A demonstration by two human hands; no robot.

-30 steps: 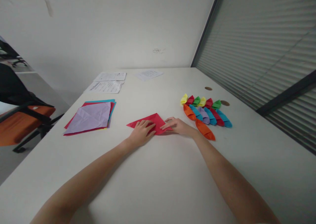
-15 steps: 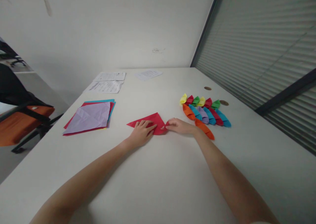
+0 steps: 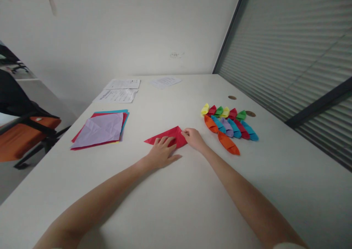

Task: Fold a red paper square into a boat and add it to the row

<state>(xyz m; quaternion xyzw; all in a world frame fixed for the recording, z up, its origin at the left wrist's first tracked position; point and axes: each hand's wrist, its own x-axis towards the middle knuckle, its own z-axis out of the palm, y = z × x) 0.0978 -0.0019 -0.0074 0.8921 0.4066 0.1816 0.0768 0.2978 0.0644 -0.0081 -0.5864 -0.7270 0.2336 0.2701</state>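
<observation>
One red paper (image 3: 182, 141), centre of frame, folded roughly triangular. I judge it light, thin, easily creased; hold by folded edges. Left hand (image 3: 162, 154): fingers spread, laid over paper, gripping nothing. Right hand (image 3: 194, 138): fingertips pinched on right edge. Frame left: wrinkled lilac sheet (image 3: 96, 128). Frame right: pointed folded pieces (image 3: 227, 127).

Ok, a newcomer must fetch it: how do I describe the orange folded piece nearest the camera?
On the right of the white table, find the folded papers. The orange piece lies nearest; its orange neighbour starts the row behind.
</observation>
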